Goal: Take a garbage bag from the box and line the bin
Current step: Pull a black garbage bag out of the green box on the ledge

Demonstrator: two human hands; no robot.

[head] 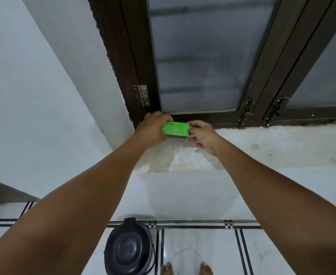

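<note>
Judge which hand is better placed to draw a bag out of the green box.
Right. The right hand is at the open end of the green box, fingers pinching something pale there, while the left hand grips the other end, steadying it on the sill.

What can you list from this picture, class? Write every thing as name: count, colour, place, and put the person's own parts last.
box: one, bright green, on the window ledge, held between both hands.
bin: one, black, lid shut, on the floor by the wall.
window: frosted panes in a dark brown frame, above the ledge.
hinge: one, silver, on the frame's left side.
latches: two, metal, at the frame's bottom.
floor tiles: white with black lines.
left hand: grips the box's left end.
right hand: fingers pinch something pale at the box's right end.
feet: two, bare, bottom edge.
</note>
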